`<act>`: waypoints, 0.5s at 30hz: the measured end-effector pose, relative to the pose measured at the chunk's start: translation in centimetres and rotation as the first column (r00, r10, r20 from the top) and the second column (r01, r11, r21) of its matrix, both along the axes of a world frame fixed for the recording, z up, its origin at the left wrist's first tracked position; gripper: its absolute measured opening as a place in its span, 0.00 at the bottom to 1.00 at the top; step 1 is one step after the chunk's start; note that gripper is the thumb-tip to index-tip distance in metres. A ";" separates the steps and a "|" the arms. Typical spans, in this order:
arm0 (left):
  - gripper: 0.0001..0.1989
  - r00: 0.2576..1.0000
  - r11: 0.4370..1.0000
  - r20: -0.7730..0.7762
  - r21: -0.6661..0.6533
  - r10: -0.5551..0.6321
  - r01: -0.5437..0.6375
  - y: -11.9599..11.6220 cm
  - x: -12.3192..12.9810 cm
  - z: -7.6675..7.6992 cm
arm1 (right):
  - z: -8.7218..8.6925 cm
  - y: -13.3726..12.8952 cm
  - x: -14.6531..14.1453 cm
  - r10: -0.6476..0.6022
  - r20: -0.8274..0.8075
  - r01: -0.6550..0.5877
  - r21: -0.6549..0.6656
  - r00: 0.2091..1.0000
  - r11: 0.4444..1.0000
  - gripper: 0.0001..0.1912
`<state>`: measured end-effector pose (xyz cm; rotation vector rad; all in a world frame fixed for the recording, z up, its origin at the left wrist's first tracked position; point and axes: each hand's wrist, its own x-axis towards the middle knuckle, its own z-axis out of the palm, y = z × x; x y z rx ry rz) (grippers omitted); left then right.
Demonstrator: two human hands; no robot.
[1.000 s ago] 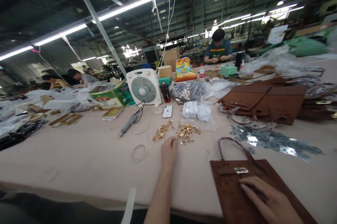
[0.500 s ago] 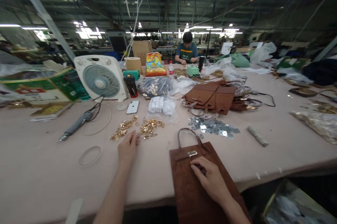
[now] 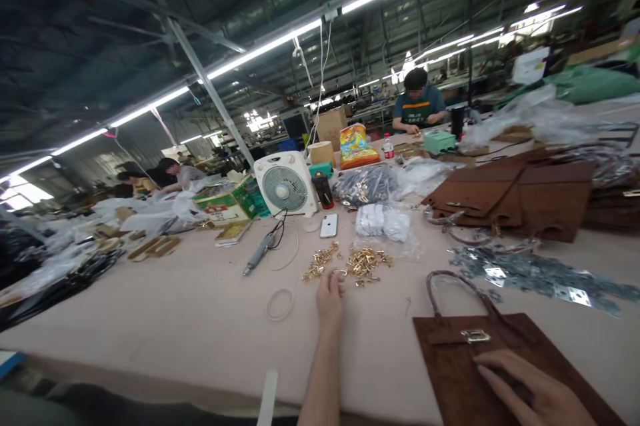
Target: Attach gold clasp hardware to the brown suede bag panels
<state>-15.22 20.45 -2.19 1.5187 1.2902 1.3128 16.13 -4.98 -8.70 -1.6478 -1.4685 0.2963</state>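
My left hand [image 3: 330, 296] is at the near edge of two small piles of gold metal fittings [image 3: 367, 263], its fingers bent together at a small gold piece. My right hand [image 3: 533, 386] rests on the front of a brown bag [image 3: 460, 373], just below its gold clasp [image 3: 475, 336]. The thumb and fingers of that hand are curled, and whatever may be between them is hidden. The bag lies flat, its handle [image 3: 433, 293] pointing away from me. Beyond it spreads a heap of flat silver plates [image 3: 540, 273].
A white fan [image 3: 287, 187], a phone [image 3: 329, 226], a powered screwdriver [image 3: 260, 254] and a clear ring [image 3: 280, 305] are on the table. More brown bags [image 3: 505, 193] lie at the right. A person [image 3: 419, 106] sits across the table.
The view has swung left and tilted, so everything appears further right. My left hand remains by the gold fittings and my right hand on the bag.
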 end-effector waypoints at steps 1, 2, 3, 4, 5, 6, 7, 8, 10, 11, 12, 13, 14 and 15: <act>0.29 1.000 1.000 0.029 -0.001 -0.001 0.001 0.0 -0.2 0.1 | 0.6 0.0 -0.3 -0.004 -0.013 0.005 0.008 1.000 1.000 0.21; 0.30 0.998 1.000 0.055 -0.002 -0.006 0.006 0.0 -0.3 0.2 | 1.2 0.1 -0.5 -0.010 -0.030 0.011 0.014 1.000 1.000 0.21; 0.31 0.997 1.000 0.079 -0.003 -0.017 0.017 -0.2 -0.3 0.3 | 1.8 0.2 -0.8 -0.014 -0.051 0.015 0.014 0.999 1.000 0.20; 0.31 0.994 1.000 0.101 -0.005 -0.030 0.031 -0.5 -0.1 0.4 | 2.5 0.2 -1.0 -0.013 -0.077 0.014 0.002 0.997 1.000 0.20; 0.30 0.991 0.999 0.126 -0.006 -0.048 0.049 -1.0 0.3 0.5 | 3.2 0.2 -1.2 -0.009 -0.108 0.007 -0.017 0.994 1.000 0.19; 0.29 0.985 0.997 0.154 -0.006 -0.074 0.075 -1.7 0.9 0.6 | 4.0 0.2 -1.4 -0.003 -0.146 -0.003 -0.042 0.989 0.999 0.18; 0.28 0.977 0.994 0.180 -0.004 -0.111 0.113 -2.6 1.7 0.7 | 4.9 0.1 -1.6 0.006 -0.190 -0.019 -0.068 0.982 0.998 0.18; 0.27 0.967 0.987 0.201 0.000 -0.159 0.162 -3.6 2.7 0.8 | 5.9 0.0 -1.7 0.013 -0.239 -0.036 -0.091 0.971 0.995 0.18; 0.23 0.937 0.959 0.211 0.019 -0.279 0.281 -5.9 5.1 1.1 | 7.5 -0.2 -2.1 0.020 -0.352 -0.068 -0.125 0.936 0.990 0.19; 0.21 0.919 0.939 0.195 0.031 -0.342 0.342 -7.1 6.4 1.2 | 8.2 -0.3 -2.2 0.008 -0.413 -0.070 -0.136 0.910 0.988 0.21; 0.19 0.901 0.916 0.166 0.046 -0.401 0.399 -8.3 7.8 1.3 | 8.6 -0.2 -2.2 -0.007 -0.478 -0.065 -0.133 0.878 0.989 0.22; 0.16 0.881 0.890 0.129 0.066 -0.456 0.451 -9.4 9.2 1.4 | 8.9 -0.2 -2.2 -0.023 -0.538 -0.045 -0.112 0.842 0.993 0.23; 0.14 0.857 0.860 0.084 0.093 -0.508 0.501 -10.4 10.6 1.5 | 8.9 -0.1 -2.1 -0.035 -0.594 -0.021 -0.087 0.804 0.996 0.25; 0.11 0.829 0.825 0.034 0.133 -0.558 0.550 -11.4 11.9 1.6 | 8.8 -0.1 -2.0 -0.044 -0.645 0.006 -0.061 0.763 0.998 0.26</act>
